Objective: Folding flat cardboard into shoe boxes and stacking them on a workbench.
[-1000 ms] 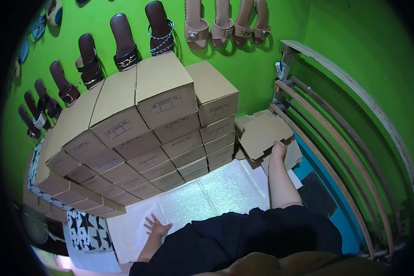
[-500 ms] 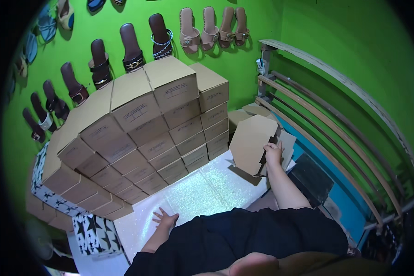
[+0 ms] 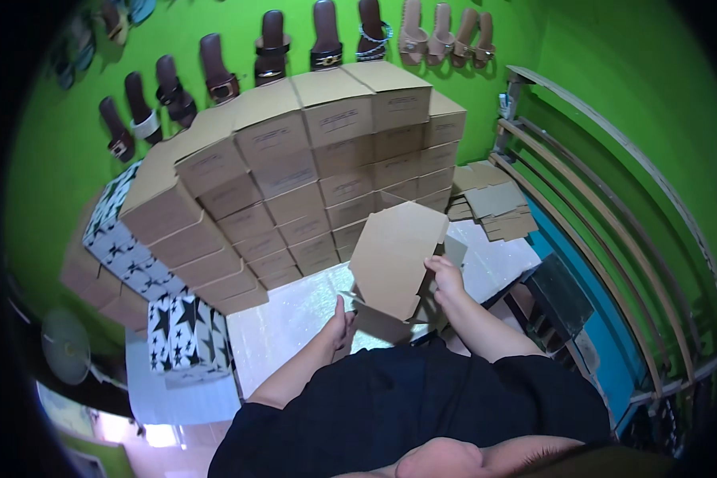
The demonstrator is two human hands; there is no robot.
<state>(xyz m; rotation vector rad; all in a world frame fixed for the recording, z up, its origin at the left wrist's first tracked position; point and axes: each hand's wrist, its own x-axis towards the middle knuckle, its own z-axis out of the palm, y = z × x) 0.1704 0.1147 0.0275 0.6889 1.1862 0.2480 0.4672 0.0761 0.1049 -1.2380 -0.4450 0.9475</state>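
Observation:
An unfolded brown cardboard box (image 3: 397, 253) with loose flaps is lifted above the white shiny tabletop (image 3: 283, 338), tilted in front of my chest. My right hand (image 3: 446, 280) grips its right edge, thumb on top. Close to the box's lower left flap is my left hand (image 3: 341, 325), thumb raised apart from the fingers. It holds nothing that I can see, and its fingers are partly hidden. More flattened cardboard boxes (image 3: 502, 203) lie piled at the table's far right.
Closed brown boxes (image 3: 275, 163) are stacked high along the far side. Boxes patterned with black stars (image 3: 187, 331) stand at the left. Sandals (image 3: 272, 48) hang on the green wall. To the right are a wooden slatted rack (image 3: 605, 215) and a dark box (image 3: 560, 295).
My right hand has brought the unfolded box left from the pile to in front of me. My left hand has risen from the tabletop toward it. The view has turned left.

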